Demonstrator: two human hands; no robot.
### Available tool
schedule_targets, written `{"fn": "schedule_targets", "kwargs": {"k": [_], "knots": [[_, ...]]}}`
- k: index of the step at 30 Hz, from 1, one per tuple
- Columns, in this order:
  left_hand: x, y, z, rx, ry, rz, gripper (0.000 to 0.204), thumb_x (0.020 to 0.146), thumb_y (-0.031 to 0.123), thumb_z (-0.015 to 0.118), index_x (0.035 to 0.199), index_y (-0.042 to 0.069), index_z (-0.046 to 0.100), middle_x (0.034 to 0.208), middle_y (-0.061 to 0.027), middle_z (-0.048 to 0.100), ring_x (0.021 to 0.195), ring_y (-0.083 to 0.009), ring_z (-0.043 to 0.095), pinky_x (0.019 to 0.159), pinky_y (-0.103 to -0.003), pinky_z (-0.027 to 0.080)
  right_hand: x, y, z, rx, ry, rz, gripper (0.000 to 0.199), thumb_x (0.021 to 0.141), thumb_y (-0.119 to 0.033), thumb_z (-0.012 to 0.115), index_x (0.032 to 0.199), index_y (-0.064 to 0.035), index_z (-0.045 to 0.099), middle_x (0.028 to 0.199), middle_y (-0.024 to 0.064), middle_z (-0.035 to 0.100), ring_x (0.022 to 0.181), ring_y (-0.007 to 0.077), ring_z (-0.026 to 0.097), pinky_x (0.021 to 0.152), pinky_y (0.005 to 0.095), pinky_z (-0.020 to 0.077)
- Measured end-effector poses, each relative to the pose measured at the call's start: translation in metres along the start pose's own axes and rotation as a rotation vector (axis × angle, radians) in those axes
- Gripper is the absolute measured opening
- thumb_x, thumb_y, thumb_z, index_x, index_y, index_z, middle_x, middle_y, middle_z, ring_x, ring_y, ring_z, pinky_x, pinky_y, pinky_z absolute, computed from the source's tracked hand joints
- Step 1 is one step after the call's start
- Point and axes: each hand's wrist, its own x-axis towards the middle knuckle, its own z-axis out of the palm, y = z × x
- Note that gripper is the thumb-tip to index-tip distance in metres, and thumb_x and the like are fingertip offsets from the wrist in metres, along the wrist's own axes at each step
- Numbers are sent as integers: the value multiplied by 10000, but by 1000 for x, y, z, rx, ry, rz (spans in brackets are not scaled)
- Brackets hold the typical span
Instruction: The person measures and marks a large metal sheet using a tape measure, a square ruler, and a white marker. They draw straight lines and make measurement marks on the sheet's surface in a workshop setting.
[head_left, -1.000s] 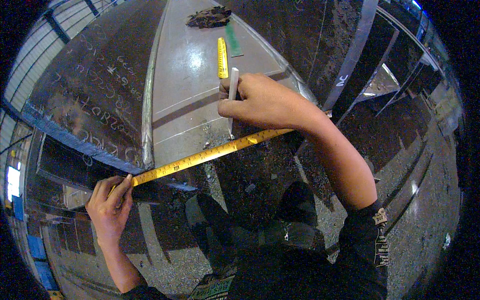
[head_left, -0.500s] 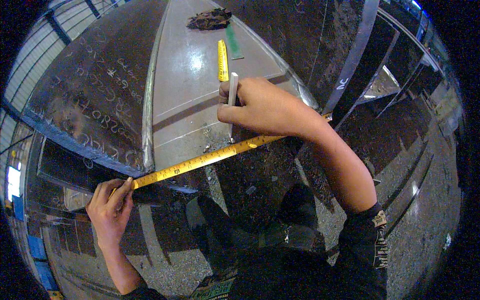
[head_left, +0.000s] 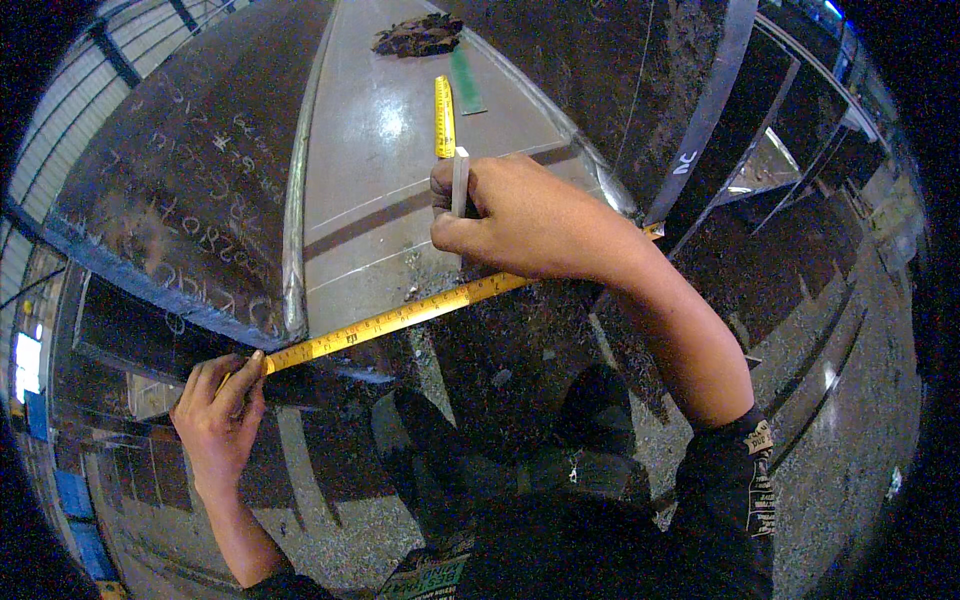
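Dark steel walls [head_left: 225, 80] are joined by weld seams [head_left: 294, 250] to a smooth grey tapering metal panel [head_left: 365, 160], on which a crumpled brown rag-like bundle [head_left: 418, 36], a flat green strip [head_left: 467, 82] and a short yellow graduated strip [head_left: 443, 115] are laid. Across the panel's near edge a long yellow metal measuring tape [head_left: 400, 321] is stretched at a slant, its left part pinched between the thumb and fingers of the left hand [head_left: 218, 400]. By the curled fingers and thumb of the right hand [head_left: 530, 215] a slim white square-sided stick [head_left: 460, 180] is gripped nearly upright, just beyond the tape; whether its lower tip is touching the panel cannot be told. For good work, the tape is best kept taut, flat and untwisted, with its graduations read from straight above, and the stick is best steadied close to its tip — otherwise it may be allowed to wander. Compared with the frame a second earlier, the right hand is shifted slightly leftward and down, and the stick's top is lowered — while the left hand's pinch is practically unchanged.
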Motion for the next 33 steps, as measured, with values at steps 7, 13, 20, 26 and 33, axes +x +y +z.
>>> {"fn": "schedule_targets", "kwargs": {"k": [7,13,20,26,33], "knots": [[-1,-1,3,-15,-1,-5,297,762,38,759,1052,104,746,954,-75,678,845,-255,653,695,-360,525,-8,5,25,-349,444,-266,212,904,-211,614,1049,-57,621,865,193,660,839,385,658,697,503,529],[-2,-1,-1,1,7,3,322,755,40,760,1064,127,746,958,-71,680,841,-249,652,685,-357,523,-22,4,10,-289,810,-475,184,857,-155,688,984,-80,577,854,129,592,815,329,596,672,438,497],[-5,-3,-1,26,-29,-12,384,730,37,766,1095,153,739,957,-61,676,847,-243,654,686,-354,530,-93,-12,3,-35,470,-150,182,932,-212,636,919,-31,615,821,157,565,766,375,563,675,446,461],[-49,20,19,-146,-48,-84,385,697,83,804,1068,153,732,954,-71,679,826,-251,665,680,-374,547,-159,-12,18,433,-375,248,231,1007,-208,527,996,-22,664,907,142,655,904,321,665,794,404,526],[-109,120,85,-771,27,-577,192,773,107,817,913,39,703,882,-102,709,803,-220,682,721,-351,550,-182,14,118,504,-250,228,470,944,-419,645,1262,-76,606,1191,161,651,1110,355,636,931,412,524]]}}
